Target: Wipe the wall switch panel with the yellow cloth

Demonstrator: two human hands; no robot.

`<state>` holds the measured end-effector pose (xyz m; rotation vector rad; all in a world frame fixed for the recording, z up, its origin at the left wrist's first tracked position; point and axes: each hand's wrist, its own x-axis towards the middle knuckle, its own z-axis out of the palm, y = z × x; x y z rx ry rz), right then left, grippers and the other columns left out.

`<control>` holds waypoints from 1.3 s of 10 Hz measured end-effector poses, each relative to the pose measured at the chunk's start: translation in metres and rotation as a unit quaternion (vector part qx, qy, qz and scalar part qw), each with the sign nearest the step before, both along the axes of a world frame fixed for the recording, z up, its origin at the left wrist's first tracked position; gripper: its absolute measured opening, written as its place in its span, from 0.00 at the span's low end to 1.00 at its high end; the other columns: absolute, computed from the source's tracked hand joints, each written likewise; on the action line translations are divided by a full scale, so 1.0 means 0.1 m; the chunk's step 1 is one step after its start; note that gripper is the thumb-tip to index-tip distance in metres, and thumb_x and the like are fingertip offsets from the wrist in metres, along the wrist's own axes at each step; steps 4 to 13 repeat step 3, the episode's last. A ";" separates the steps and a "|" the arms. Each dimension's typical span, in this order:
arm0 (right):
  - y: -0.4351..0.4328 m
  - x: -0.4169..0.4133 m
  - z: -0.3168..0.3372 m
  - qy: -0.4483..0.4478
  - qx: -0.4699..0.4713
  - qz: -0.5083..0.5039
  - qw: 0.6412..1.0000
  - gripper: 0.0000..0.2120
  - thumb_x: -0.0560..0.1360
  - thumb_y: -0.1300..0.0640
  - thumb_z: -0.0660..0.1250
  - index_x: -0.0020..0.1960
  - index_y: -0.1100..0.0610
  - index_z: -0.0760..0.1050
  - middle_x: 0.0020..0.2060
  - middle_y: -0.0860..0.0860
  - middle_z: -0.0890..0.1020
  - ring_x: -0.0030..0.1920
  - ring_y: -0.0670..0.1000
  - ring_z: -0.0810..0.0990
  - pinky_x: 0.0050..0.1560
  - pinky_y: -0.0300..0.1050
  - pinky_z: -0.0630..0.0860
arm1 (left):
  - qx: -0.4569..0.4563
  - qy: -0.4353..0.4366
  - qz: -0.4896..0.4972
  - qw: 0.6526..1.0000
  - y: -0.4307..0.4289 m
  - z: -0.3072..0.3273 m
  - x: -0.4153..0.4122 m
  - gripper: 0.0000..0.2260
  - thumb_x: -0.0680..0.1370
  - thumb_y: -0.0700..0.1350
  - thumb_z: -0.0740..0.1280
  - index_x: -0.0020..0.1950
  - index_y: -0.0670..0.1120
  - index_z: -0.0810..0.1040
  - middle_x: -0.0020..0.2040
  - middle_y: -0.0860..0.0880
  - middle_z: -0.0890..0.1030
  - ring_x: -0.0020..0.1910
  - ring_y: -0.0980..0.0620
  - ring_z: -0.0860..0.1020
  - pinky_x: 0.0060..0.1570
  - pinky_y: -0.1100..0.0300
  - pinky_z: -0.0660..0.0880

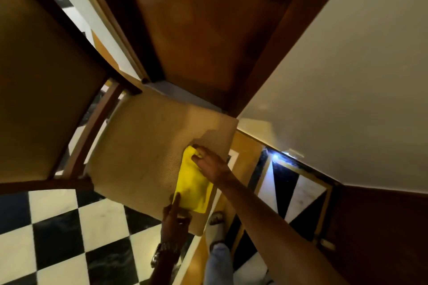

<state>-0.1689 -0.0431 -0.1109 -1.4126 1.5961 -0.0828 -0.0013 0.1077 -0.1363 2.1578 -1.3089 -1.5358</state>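
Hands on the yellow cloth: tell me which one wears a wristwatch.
The left hand, at the yellow cloth's near end. The right hand, at its far end, shows a bare wrist.

The yellow folded cloth (193, 183) lies on the tan woven seat of the wooden chair (148, 146), near the seat's front right corner. The right hand (209, 162) rests on the cloth's far end; the left hand (174, 217) touches its near end at the seat's front edge. The chair's padded backrest (44, 81) stands to the left of the seat. Behind the seat rises a brown wooden door (203, 30), with a pale plaster wall (347, 76) to its right. The chair stands on a black-and-white chequered tile floor (69, 238). A sandalled foot (216, 222) stands on the floor just right of the seat's front corner.
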 end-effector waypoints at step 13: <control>-0.49 -0.59 0.76 0.177 -0.179 0.343 0.905 0.26 0.83 0.48 0.59 0.79 0.52 0.60 0.81 0.58 0.49 0.81 0.57 0.51 0.80 0.53 0.49 | 0.059 -0.110 -0.087 0.988 -0.51 0.70 -0.07 0.39 0.87 0.51 0.68 0.87 0.43 0.45 0.85 0.39 0.55 0.82 0.36 0.59 0.81 0.42 0.63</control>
